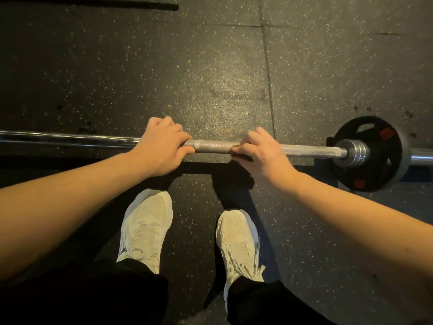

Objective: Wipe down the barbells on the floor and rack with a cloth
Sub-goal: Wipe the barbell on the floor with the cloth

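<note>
The floor [234, 66] is dark rubber matting flecked with pale yellow and white specks, laid in large tiles whose seams [269, 90] run as thin lines across it. A black strip [105, 5] lies flat along the far edge. Warm, dim light pools mid-floor; the corners fall dark.

Both bare forearms reach forward and come closer together. The left hand [161, 146] is palm down, its fingers curled over the bar [213, 146], thumb on the near side. The right hand [260, 156], near on its right, grips the same bar likewise.
</note>
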Demonstrator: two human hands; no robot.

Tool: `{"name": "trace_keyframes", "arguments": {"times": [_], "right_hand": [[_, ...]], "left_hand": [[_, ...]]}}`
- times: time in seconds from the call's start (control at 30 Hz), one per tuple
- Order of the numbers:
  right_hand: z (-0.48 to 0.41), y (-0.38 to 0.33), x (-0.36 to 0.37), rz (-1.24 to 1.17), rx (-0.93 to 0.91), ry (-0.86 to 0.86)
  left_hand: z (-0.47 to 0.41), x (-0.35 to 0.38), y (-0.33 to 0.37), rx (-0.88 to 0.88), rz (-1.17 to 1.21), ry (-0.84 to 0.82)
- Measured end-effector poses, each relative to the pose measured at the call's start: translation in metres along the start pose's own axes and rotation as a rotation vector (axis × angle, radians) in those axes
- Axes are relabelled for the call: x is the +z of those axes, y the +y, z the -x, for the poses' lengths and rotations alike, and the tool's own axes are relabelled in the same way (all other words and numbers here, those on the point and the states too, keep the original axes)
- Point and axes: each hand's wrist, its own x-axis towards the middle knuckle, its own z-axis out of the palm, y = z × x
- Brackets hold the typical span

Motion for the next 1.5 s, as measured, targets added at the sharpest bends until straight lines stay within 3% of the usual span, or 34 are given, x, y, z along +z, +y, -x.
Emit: {"name": "trace_keyframes", "arguments": {"times": [0.53, 0.67, 0.97, 1.13, 1.37, 1.5], "right_hand": [[-0.008, -0.008, -0.003, -0.057, 0.128, -0.024], [-0.036, -0.029, 0.015, -0.075, 0.088, -0.059], [-0.010, 0.000, -0.012, -0.006, 0.200, -0.067], [-0.056, -0.042, 0.017, -0.062, 0.154, -0.090], [-0.014, -0.012, -0.011, -0.001, 0.140, -0.118], [-0.035, -0.030, 0.015, -0.031, 0.075, -0.084]], "left_hand": [[0.000, -0.002, 0.003, -0.009, 0.017, -0.021], [-0.001, -0.004, 0.004, -0.016, 0.011, -0.029], [0.003, -0.001, 0.002, -0.012, 0.042, -0.028], [-0.001, -0.006, 0.002, -0.033, 0.017, -0.042], [0.012, -0.010, -0.011, -0.042, 0.021, 0.051], [0.014, -0.011, -0.014, -0.075, 0.033, 0.058]]}}
